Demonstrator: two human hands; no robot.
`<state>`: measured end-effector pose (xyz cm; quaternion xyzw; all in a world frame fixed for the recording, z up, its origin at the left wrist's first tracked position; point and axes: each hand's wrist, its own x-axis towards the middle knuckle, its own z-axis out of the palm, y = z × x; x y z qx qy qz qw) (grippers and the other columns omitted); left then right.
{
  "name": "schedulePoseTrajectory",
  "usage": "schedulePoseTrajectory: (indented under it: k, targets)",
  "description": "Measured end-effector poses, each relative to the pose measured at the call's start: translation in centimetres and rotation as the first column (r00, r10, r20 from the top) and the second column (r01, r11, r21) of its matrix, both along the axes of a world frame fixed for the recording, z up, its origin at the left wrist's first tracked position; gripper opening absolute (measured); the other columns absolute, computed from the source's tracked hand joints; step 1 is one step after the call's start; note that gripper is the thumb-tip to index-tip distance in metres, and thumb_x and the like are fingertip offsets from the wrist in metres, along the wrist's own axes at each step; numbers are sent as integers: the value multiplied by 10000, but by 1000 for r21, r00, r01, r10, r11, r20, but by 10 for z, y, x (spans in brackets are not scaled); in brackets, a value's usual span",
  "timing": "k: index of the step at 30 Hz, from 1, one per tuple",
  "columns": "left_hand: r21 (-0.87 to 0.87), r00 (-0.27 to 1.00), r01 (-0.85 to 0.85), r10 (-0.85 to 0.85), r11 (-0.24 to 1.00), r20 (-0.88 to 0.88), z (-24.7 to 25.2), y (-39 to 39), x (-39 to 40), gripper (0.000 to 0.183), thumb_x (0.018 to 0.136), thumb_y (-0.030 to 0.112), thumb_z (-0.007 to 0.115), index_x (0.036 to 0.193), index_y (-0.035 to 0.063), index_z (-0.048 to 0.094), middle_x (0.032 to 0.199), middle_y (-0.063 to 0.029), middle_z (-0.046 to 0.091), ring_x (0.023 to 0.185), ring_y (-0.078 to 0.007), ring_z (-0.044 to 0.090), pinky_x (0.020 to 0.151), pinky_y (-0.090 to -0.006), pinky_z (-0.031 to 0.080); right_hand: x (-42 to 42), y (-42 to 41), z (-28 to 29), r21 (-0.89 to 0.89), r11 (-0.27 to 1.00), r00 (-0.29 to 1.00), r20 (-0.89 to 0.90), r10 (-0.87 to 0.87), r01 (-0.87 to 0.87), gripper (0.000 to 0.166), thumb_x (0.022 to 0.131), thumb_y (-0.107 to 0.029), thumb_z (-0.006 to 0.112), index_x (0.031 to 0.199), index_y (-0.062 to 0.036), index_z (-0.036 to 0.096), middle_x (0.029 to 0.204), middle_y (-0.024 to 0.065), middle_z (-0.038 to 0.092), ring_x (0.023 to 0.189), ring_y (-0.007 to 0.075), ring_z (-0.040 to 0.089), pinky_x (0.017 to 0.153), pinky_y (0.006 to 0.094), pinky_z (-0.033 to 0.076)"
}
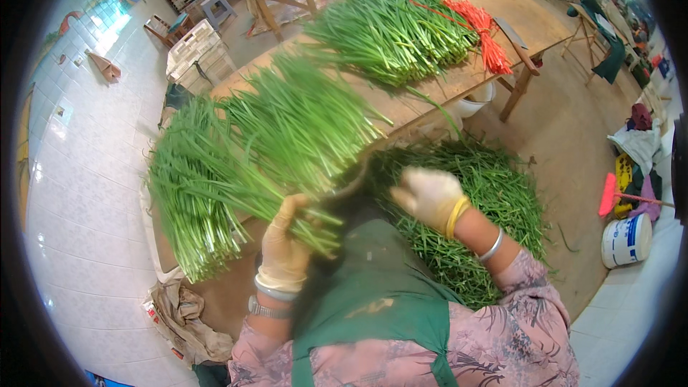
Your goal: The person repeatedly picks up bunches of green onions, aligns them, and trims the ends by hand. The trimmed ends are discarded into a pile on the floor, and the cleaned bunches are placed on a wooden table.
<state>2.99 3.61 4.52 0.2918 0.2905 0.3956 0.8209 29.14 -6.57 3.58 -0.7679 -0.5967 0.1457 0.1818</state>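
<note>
My left hand (287,242), in a pale glove, grips a small bunch of garlic chives (263,201), its cut ends towards me and its leaves reaching left. Blurred by motion, my right hand (432,199) is gloved too, with curled fingers; whether anything is in it cannot be made out. It hangs in front of a heap of loose green trimmings (484,172). Beyond the left hand, a blurred pile of chives (301,123) lies on the wooden table (516,8). Another pile (193,209) sits at the table's left end, and a large one (398,35) farther back.
Red ties (486,37) in a bundle lie by the back pile, beside a wooden-handled knife (518,45) at the table edge. Stacked plastic crates (199,56) stand by the left wall. A white bucket (626,241) and a pink-headed brush (607,195) are at the right.
</note>
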Motion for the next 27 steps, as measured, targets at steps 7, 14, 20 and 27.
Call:
schedulePoseTrajectory:
  k: [7, 14, 20, 27]
  targets:
    - [-115, 991, -57, 70, 992, 112, 19, -9, 4, 215, 1021, 254, 577, 895, 84, 614, 858, -24, 593, 796, -231, 597, 920, -452, 492, 7, 114, 24, 103, 992, 981, 171, -90, 73, 265, 908, -305, 615, 944, -53, 689, 905, 210, 713, 847, 395, 694, 743, 477, 546]
    - [-43, 907, 162, -132, 986, 400, -4, 13, -48, 233, 1055, 159, 485, 1197, 3, 582, 702, 45, 319, 620, -89, 349, 723, -286, 443, 48, 129, 18, 325, 919, 940, 180, -291, 222, 270, 890, -336, 626, 874, -74, 684, 808, 203, 702, 761, 374, 696, 691, 477, 548]
    - [-193, 984, -37, 69, 980, 162, 13, -9, -25, 288, 1030, 123, 521, 1290, 2, 535, 807, 19, 493, 667, -98, 423, 692, -281, 445, 21, 66, 25, 260, 956, 767, -639, 66, 134, 319, 939, -290, 637, 900, 24, 678, 670, 67, 670, 574, 167, 653, 554, 310, 517]
    - [-149, 984, 46, -19, 988, 175, 9, -13, -26, 290, 1007, 131, 568, 1256, -19, 564, 807, 17, 504, 579, -61, 360, 539, -224, 319, 11, 39, -5, 432, 864, 863, -506, -6, 259, 312, 949, -288, 573, 892, 5, 662, 876, 249, 667, 838, 432, 648, 740, 479, 512]
